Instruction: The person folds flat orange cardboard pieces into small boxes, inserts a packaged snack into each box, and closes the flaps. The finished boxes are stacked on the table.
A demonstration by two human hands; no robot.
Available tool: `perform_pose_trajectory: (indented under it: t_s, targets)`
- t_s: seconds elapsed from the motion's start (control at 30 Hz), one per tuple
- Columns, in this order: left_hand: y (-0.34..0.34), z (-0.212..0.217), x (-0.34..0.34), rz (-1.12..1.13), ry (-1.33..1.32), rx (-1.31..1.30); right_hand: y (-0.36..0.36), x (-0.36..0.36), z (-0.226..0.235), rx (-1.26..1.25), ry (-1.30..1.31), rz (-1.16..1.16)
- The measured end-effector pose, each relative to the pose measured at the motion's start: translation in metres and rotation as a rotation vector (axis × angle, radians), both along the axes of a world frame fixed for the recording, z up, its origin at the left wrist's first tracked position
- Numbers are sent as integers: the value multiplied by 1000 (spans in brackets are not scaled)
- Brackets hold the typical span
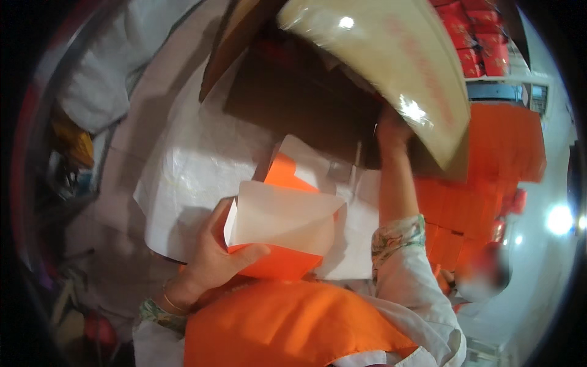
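My left hand (214, 260) grips the left side of an open orange paper box (281, 260) with a white inside, thumb on its front. The box is tilted so that its mouth shows. Just beyond it, another orange-and-white folded paper piece (287, 174) lies on the white sheet. My right hand (393, 131) reaches forward into the opening of a large brown cardboard box (287, 104). A cream-coloured panel with shiny clear wrapping (391, 55) slants over that hand. Its fingers are in shadow and hidden, so what they touch does not show.
Beneath the paper pieces spreads a white plastic sheet (195, 165). Orange stacks (458, 202) stand on the right, with red packages (471, 37) behind them. Another person (483, 272) is at the lower right. A large white sack (104, 79) sits at the far left.
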State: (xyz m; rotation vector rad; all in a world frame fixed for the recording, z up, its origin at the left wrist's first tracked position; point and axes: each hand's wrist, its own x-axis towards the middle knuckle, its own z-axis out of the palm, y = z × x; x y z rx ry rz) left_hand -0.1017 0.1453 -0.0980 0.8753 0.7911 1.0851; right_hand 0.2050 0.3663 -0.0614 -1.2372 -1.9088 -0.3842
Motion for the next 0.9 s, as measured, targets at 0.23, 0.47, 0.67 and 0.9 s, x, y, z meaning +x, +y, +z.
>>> perform_pose_trajectory:
  t_s: [0.23,0.47,0.67,0.9]
  targets:
    - [-5,-12,-7,-67,-62,-31,31,-33,98,116,115,175]
    - [-1,-12,-3,-69,-92,-31,66,39,17,-224,-631,-153]
    - [-2,-14,-2,-25,-215,-105,-15,35,19,-592,-596,-97]
    - [6,-8,0,-56,-57,-61,54,-31,-24,-341,-518,18]
